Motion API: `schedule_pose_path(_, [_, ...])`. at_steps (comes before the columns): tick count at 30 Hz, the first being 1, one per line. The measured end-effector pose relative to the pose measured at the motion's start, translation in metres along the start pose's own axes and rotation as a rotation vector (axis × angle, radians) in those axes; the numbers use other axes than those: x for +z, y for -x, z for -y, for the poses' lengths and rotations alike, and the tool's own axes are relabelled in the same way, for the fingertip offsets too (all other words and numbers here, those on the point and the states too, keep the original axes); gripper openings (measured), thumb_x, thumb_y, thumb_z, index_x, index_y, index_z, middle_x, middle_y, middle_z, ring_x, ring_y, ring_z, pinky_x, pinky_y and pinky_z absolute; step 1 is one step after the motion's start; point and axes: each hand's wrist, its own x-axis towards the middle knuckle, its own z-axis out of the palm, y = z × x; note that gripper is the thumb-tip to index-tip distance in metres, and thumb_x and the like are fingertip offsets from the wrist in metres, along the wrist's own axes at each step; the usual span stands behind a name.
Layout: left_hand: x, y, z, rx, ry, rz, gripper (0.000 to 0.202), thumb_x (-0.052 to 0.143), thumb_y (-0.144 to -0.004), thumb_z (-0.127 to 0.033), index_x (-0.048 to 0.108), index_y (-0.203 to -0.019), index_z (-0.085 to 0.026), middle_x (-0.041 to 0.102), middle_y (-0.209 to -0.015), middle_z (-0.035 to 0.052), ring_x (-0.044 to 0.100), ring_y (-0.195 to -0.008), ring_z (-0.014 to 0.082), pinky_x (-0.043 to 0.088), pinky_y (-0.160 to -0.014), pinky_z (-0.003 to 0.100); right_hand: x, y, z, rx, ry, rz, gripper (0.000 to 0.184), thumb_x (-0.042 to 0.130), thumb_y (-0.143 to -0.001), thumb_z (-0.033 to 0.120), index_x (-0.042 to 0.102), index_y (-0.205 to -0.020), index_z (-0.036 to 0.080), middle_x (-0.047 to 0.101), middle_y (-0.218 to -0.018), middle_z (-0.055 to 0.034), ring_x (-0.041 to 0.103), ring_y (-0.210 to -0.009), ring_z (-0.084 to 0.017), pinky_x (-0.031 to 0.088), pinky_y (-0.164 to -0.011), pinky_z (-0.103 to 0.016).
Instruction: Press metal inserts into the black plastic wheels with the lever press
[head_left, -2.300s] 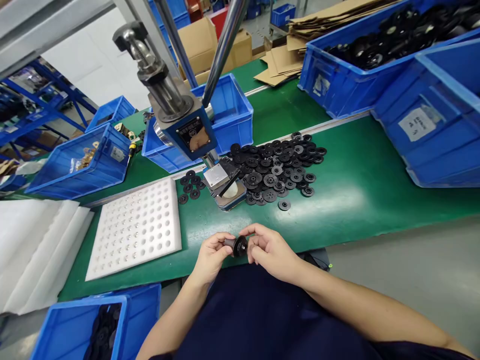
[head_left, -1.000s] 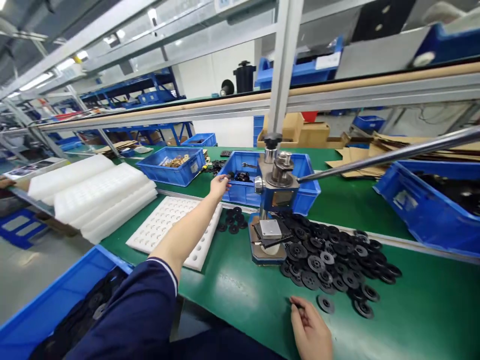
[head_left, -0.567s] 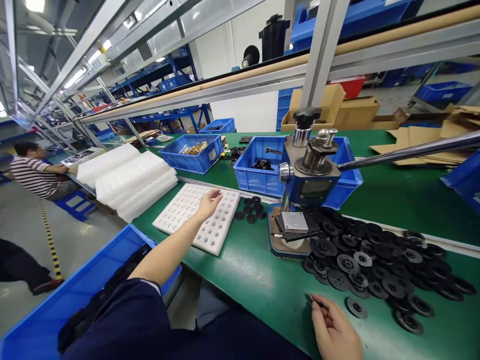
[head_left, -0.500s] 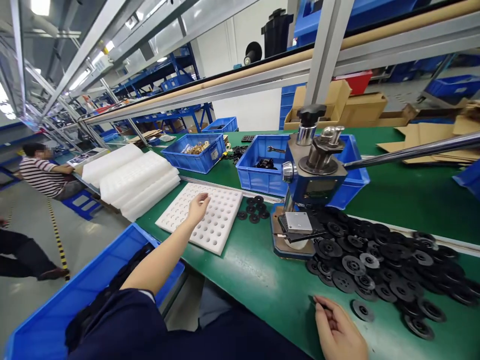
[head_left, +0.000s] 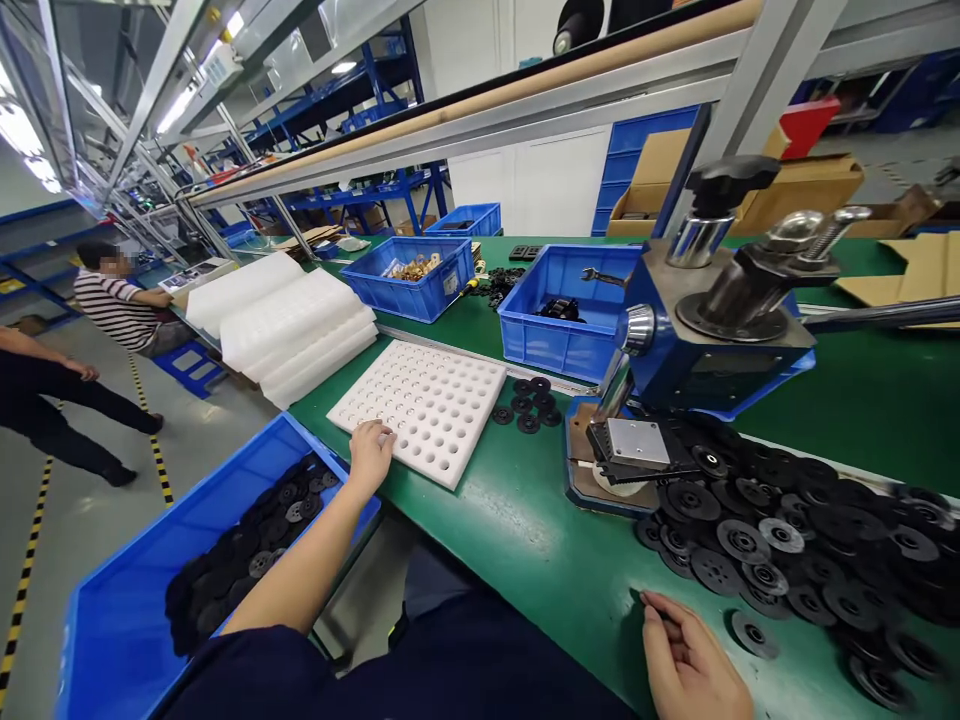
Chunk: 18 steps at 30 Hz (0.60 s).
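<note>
My left hand (head_left: 370,452) reaches out to the near left corner of a white foam tray (head_left: 435,395) full of round holes. Its fingers are curled over the tray's edge, and what they hold is hidden. My right hand (head_left: 694,662) rests at the near edge of the green table (head_left: 525,540), its fingers pinched on a small black part. A loose black disc (head_left: 752,635) lies just right of it. Beyond that a large pile of black discs (head_left: 795,530) spreads beside a blue hand press (head_left: 705,340).
A blue bin (head_left: 112,620) of black discs sits below the table's near left edge. Several discs (head_left: 529,405) lie between tray and press. Two blue bins (head_left: 411,290) (head_left: 559,342) and stacked foam trays (head_left: 292,325) stand behind. Two people (head_left: 120,300) (head_left: 45,395) are far left.
My left hand has drawn back from the far blue bin, across the foam tray, to its near left corner. The view has swung left and down. My right hand has stayed put.
</note>
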Motion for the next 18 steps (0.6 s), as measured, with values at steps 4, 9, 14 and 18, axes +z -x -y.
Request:
schedule_pose_path(4, [0.011, -0.001, 0.006, 0.066, 0.001, -0.033, 0.007, 0.055, -0.082, -0.022, 0.059, -0.076, -0.019, 0.067, -0.105, 0.013, 0.058, -0.111, 0.0314, 0.043, -0.099, 0.051, 0.001, 0.0, 0.003, -0.06, -0.003, -0.046, 0.064, 0.043, -0.084, 0.075, 0.071, -0.084, 0.017, 0.073, -0.082, -0.009, 0.062, -0.054, -0.014, 0.054, -0.053, -0.025])
schedule_pose_path(9, [0.025, 0.003, 0.017, 0.1, 0.021, -0.112, 0.008, 0.047, -0.085, -0.02, 0.055, -0.082, -0.019, 0.065, -0.098, 0.0118, 0.061, -0.102, 0.0261, 0.047, -0.094, 0.043, 0.005, 0.003, -0.003, -0.108, -0.018, -0.081, 0.055, 0.046, -0.088, 0.067, 0.07, -0.086, 0.018, 0.072, -0.084, -0.0079, 0.062, -0.055, -0.013, 0.053, -0.052, -0.024])
schedule_pose_path(14, [0.028, 0.001, 0.021, 0.054, 0.046, -0.169, 0.009, 0.046, -0.086, -0.021, 0.055, -0.088, -0.018, 0.065, -0.097, 0.0109, 0.062, -0.099, 0.0256, 0.047, -0.094, 0.043, 0.013, 0.01, -0.024, -0.106, -0.024, -0.053, 0.04, 0.05, -0.091, 0.053, 0.069, -0.094, 0.018, 0.071, -0.096, -0.0092, 0.064, -0.067, -0.015, 0.054, -0.061, -0.027])
schedule_pose_path(18, [0.025, 0.001, 0.017, 0.053, 0.093, -0.123, 0.012, 0.047, -0.085, -0.023, 0.055, -0.091, -0.017, 0.064, -0.097, 0.0111, 0.061, -0.101, 0.0276, 0.046, -0.096, 0.047, 0.018, 0.015, -0.032, -0.121, -0.063, -0.034, 0.03, 0.049, -0.094, 0.041, 0.068, -0.099, 0.018, 0.069, -0.1, -0.0106, 0.065, -0.079, -0.018, 0.055, -0.07, -0.031])
